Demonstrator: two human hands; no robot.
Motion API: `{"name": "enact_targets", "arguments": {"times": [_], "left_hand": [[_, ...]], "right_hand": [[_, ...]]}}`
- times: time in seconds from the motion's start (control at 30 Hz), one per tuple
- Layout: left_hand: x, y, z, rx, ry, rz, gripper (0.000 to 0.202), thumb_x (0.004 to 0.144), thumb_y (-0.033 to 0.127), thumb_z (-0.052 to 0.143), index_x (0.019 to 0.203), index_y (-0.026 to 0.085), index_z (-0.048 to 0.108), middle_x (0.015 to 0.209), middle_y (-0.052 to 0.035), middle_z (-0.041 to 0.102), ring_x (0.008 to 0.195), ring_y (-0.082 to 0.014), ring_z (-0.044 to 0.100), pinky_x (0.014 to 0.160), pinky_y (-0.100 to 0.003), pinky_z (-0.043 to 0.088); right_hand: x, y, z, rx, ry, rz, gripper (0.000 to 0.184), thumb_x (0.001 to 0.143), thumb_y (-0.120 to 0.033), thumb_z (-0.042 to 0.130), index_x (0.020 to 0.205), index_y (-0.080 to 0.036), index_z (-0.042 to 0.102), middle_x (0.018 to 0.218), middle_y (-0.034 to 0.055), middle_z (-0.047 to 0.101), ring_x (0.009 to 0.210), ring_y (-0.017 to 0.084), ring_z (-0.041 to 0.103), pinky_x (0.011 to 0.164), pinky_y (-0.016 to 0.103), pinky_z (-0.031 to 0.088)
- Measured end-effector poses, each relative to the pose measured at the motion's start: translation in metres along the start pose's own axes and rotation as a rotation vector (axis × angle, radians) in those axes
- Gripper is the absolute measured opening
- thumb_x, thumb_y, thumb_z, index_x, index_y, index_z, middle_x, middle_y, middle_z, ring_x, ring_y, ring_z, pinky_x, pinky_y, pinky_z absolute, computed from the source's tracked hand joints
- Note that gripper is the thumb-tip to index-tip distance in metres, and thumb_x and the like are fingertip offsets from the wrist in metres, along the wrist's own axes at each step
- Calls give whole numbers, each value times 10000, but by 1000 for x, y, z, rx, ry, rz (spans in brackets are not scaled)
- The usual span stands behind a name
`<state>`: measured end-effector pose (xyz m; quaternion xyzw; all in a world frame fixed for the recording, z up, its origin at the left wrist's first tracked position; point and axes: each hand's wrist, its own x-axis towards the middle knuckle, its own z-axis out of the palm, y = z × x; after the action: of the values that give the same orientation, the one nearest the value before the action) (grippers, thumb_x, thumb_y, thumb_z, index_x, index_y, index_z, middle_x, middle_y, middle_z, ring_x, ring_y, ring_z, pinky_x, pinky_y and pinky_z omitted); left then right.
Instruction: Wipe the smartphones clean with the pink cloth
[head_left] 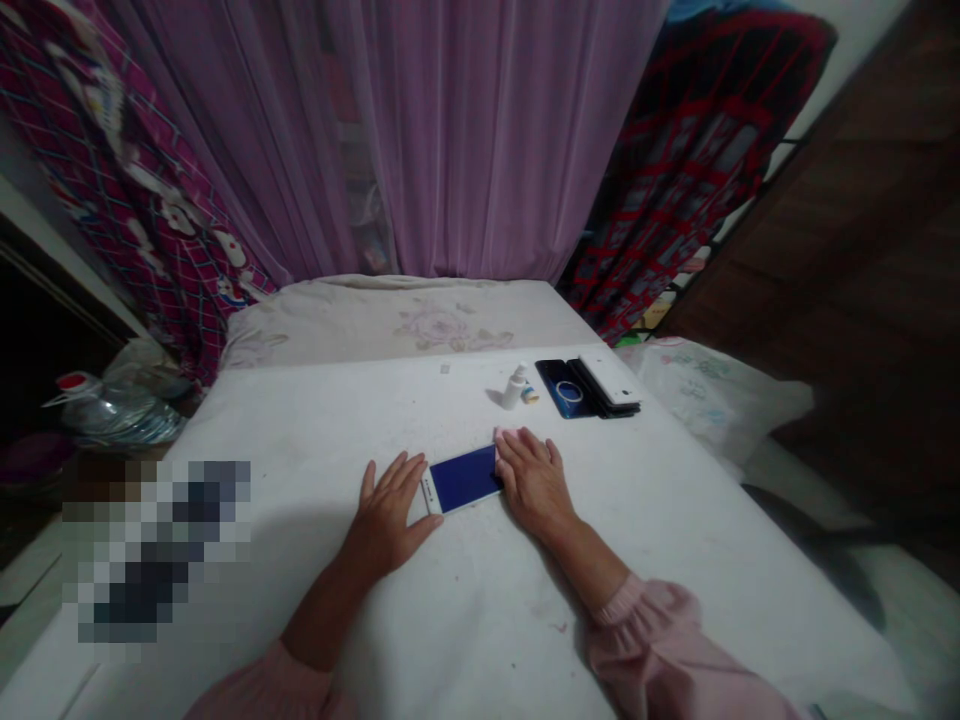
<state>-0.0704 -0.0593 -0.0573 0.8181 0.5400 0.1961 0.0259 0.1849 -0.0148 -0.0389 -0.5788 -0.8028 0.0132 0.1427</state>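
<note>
In the head view, a white phone with a blue screen (466, 479) lies flat on the white-covered bench (465, 620), right between the two hands. Its long way runs from side to side, with the right end tipped a bit farther away. The left hand (386, 513) is spread wide, thumb and fingers at the left end. The right hand (534, 478) lies over the right end with a pink cloth (505, 433); I can't tell how tightly it grips. Neither hand looks nearer.
</note>
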Motion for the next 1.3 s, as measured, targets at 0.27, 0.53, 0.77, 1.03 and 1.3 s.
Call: {"name": "enact_targets", "arguments": {"times": [0.27, 0.53, 0.77, 1.03, 1.3], "left_hand": [[0, 3, -1, -4, 14, -6, 613, 885, 431, 559, 1428, 174, 438, 1431, -182, 528, 1369, -357, 434, 1140, -649, 191], [0, 1, -1, -9, -4, 12, 626, 887, 426, 561, 1449, 191, 415, 1444, -182, 513, 1378, -354, 422, 1147, -648, 149], [-1, 3, -1, -9, 28, -1, 603, 895, 451, 560, 1426, 187, 445, 1434, -167, 530, 1368, -347, 437, 1149, -639, 182], [4, 11, -3, -35, 31, -81, 590, 798, 529, 697, 1289, 225, 573, 1387, -143, 582, 1339, -365, 469, 1139, -666, 183], [5, 12, -5, -26, 35, -80, 582, 784, 532, 717, 1257, 216, 593, 1376, -144, 591, 1332, -366, 477, 1135, -654, 200]], "right_hand": [[-51, 9, -1, -51, 3, -34, 484, 1003, -309, 342, 1473, -230, 421, 1497, 63, 458, 1416, 298, 344, 1105, 531, 268], [-14, 4, 2, -26, 1, 4, 479, 1005, -305, 319, 1457, -215, 446, 1470, 85, 493, 1397, 305, 368, 1083, 552, 292], [-26, 3, 1, -52, 10, -30, 495, 1004, -306, 325, 1469, -167, 420, 1514, 89, 430, 1408, 307, 347, 1096, 539, 278], [-63, -5, -1, -95, -7, -97, 564, 975, -336, 423, 1514, -193, 339, 1593, 112, 260, 1465, 316, 236, 1124, 543, 254], [-58, -50, -8, 22, -129, -336, 536, 958, -419, 508, 1478, -365, 387, 1611, 105, 211, 1470, 340, 216, 1123, 596, 228]]}}
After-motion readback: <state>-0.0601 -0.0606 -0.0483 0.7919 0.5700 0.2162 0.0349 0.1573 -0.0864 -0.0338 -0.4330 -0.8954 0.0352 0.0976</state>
